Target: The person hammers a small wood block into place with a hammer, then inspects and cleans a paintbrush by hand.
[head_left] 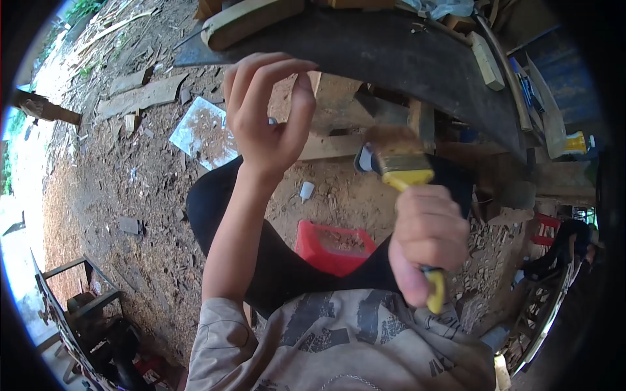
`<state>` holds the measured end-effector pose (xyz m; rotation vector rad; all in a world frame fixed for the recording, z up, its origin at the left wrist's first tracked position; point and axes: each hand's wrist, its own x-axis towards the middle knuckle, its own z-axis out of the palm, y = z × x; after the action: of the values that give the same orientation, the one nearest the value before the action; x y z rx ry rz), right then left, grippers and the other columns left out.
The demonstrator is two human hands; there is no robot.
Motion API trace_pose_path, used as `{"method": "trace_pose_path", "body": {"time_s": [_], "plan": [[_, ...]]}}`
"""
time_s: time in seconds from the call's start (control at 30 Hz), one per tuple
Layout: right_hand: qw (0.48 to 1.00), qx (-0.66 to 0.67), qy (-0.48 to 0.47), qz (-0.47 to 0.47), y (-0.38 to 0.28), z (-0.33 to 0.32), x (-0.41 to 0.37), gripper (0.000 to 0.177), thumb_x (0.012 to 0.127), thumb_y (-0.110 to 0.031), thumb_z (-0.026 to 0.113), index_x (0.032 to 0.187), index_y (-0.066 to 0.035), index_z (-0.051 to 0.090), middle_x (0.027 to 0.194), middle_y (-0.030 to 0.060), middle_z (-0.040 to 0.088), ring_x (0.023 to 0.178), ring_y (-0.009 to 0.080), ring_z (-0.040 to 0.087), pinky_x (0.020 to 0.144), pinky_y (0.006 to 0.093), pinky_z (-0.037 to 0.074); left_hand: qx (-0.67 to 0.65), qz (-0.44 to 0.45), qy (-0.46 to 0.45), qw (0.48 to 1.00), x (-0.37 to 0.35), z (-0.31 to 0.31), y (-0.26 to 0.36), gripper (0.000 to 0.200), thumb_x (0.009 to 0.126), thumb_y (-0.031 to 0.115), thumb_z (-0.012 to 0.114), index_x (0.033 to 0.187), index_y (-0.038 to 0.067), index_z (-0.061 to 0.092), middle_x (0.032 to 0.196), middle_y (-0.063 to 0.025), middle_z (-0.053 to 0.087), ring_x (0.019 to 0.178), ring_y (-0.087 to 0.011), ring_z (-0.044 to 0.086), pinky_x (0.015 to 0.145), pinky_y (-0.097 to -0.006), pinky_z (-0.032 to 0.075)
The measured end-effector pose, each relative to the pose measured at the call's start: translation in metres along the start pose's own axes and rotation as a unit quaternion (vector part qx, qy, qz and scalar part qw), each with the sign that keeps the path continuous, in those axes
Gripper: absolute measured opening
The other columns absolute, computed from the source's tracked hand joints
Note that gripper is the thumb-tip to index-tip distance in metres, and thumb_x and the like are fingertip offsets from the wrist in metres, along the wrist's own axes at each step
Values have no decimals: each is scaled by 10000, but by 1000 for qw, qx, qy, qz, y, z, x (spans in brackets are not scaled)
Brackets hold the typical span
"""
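In the head view, my right hand (430, 238) is wrapped around the yellow handle of a wide paintbrush (407, 171). The brush points up and away from me, its brown bristles smeared by motion. My left hand (270, 117) is raised near the front edge of a dark work surface (417, 72). Its fingers are curved, with a gap between thumb and index finger, and I see nothing held in it. A small shiny spot shows by the palm; I cannot make out what it is.
A thick wooden piece (251, 25) lies on the dark surface's far left, and a wood block (486, 62) at its right. Between my legs is a red plastic stool (313, 251). Wood scraps and a pale sheet (202, 133) litter the ground. Another person (567, 244) is at far right.
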<state>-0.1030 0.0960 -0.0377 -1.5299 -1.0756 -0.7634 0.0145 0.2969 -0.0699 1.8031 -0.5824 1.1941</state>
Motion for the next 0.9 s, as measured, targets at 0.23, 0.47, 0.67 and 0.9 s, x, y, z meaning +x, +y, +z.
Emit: {"method": "trace_pose_path", "body": {"time_s": [0.23, 0.47, 0.67, 0.9], "plan": [[984, -70, 124, -110, -2, -32, 37, 530, 988, -538, 580, 710, -96, 488, 582, -9, 444, 455, 168, 397, 454, 356, 303, 7, -9, -6, 1000, 0, 1, 1, 160, 821, 6, 709, 962, 66, 756, 977, -71, 706, 948, -253, 635, 896, -363, 466], [989, 121, 27, 77, -3, -4, -5, 226, 738, -192, 645, 611, -61, 513, 539, 8, 431, 439, 161, 433, 433, 303, 336, 16, -27, -46, 998, -2, 4, 13, 136, 877, 3, 672, 985, 11, 755, 1017, -124, 721, 996, -269, 661, 933, -372, 481], [991, 116, 73, -10, -8, -21, 20, 203, 709, -169, 655, 619, -38, 528, 534, 20, 455, 415, 161, 402, 414, 300, 315, -64, -42, -8, 997, -4, 10, 16, 170, 813, -38, 669, 962, 7, 738, 919, -113, 720, 914, -267, 673, 911, -399, 489], [953, 232, 191, 36, -25, -40, 55, 440, 952, -313, 635, 601, -139, 434, 492, -26, 436, 402, 105, 334, 435, 251, 287, -392, -170, -114, 897, -4, 22, 56, 657, 956, 495, 428, 1237, -80, 573, 1263, -290, 622, 1208, -381, 613, 1108, -514, 432]]}}
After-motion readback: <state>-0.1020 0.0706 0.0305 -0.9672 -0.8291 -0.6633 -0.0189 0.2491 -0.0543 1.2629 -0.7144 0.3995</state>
